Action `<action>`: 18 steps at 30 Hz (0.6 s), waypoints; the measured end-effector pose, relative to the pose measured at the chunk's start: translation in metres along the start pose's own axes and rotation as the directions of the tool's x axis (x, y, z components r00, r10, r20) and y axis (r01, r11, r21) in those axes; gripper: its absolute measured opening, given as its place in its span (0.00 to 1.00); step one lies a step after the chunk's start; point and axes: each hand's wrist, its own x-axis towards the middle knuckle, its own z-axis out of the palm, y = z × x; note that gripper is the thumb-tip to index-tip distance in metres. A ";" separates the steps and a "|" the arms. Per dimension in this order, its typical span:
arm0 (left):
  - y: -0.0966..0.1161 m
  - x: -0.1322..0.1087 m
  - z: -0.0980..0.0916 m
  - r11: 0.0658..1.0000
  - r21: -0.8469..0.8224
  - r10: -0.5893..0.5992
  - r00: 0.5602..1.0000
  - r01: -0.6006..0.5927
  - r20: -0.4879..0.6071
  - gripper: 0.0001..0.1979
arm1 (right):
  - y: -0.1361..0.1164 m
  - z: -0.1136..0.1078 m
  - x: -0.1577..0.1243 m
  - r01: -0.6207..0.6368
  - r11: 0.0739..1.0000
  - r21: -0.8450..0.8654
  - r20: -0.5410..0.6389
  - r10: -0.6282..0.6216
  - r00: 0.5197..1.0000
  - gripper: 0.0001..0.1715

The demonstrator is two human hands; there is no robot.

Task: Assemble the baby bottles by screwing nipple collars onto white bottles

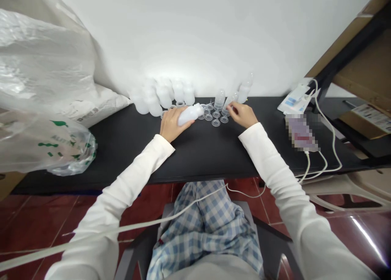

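Observation:
My left hand (170, 124) is closed round a small white plastic bottle (190, 113) that lies on its side on the black table (198, 149). My right hand (242, 114) pinches a small clear piece, too small to name, beside several clear plastic caps (215, 119). Behind the caps stand clear bottles (219, 99). A row of white bottles (163, 95) stands against the wall.
Large plastic bags (45, 109) fill the table's left side. A phone (301, 135) with white cables, and a white box (295, 100), lie at the right. A wooden shelf frame (360, 64) stands far right. My checked trousers and chair are below.

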 end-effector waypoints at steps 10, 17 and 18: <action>-0.001 0.000 -0.003 0.996 0.001 0.091 0.996 -0.091 -0.014 0.22 | 0.006 0.018 0.003 -0.090 0.995 0.042 -0.339 0.099 0.936 0.28; -0.003 0.000 -0.001 0.997 -0.021 0.073 0.997 -0.073 0.008 0.23 | 0.018 0.026 0.008 -0.119 0.992 0.029 -0.307 0.123 0.944 0.31; -0.002 -0.001 0.000 0.997 -0.023 0.073 0.997 -0.073 0.006 0.23 | 0.020 0.027 0.008 -0.107 0.993 0.046 -0.311 0.116 0.943 0.30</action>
